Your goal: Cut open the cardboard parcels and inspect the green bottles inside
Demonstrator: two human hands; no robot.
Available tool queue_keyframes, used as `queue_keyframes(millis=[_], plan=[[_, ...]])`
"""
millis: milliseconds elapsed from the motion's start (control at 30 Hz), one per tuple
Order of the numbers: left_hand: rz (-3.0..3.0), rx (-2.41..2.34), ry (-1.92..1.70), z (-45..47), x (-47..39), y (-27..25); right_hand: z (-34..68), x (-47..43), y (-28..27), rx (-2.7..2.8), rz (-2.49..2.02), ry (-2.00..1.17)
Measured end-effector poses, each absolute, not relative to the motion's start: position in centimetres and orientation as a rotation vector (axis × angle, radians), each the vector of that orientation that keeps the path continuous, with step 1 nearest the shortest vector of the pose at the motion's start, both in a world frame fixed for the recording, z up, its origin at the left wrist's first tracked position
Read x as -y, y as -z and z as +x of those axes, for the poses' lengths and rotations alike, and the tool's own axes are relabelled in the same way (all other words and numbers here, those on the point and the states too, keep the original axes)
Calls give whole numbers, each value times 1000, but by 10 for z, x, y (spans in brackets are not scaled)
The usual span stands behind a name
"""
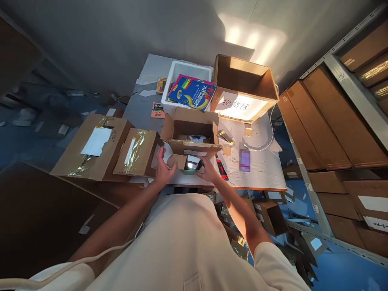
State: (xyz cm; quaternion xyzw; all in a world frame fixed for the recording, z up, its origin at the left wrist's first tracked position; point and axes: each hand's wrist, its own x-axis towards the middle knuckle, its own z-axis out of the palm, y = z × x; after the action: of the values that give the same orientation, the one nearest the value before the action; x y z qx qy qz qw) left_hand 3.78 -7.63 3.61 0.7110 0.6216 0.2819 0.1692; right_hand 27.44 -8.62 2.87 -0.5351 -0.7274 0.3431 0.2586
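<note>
Shiny item (194, 162): in box (190, 172), before open carton (178, 144) | right hand (208, 171): grasps box's right side | left hand (164, 169): spread, thumb at flap (178, 161), contact unclear | tip: steady box, keep flap clear

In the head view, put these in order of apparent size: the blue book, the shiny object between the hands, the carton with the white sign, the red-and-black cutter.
1. Carton
2. Blue book
3. Shiny object and red-and-black cutter: too alike to rank
</note>
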Motion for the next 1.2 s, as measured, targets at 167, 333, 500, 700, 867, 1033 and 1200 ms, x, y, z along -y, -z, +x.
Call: queue_keyframes(millis=[167, 333, 500, 700, 867, 1033, 1200], plan=[[2337, -1214, -489, 45, 85, -39, 280, 94, -34, 2087, -1416, -849], [2132, -1055, -566, 56, 74, -29, 288, 106, -47, 2214, -1339, -648], [2032, -1090, -686, 53, 59, -15, 293, 95, -50, 2318, -1322, -555], [2119, -954, -618, 51, 45, -26, 294, 80, -49, 2281, -1389, -661], [2105, -978, -627, 55, 40, -30, 289, 80, -69, 2408, -1396, -422], [2109, -991, -674, 60, 44, -20, 260, 58, -94, 3019, -1112, -318], [2125, -1100, -592, 67, 48, -17, 237, 40, -95, 3305, -1019, -128]])
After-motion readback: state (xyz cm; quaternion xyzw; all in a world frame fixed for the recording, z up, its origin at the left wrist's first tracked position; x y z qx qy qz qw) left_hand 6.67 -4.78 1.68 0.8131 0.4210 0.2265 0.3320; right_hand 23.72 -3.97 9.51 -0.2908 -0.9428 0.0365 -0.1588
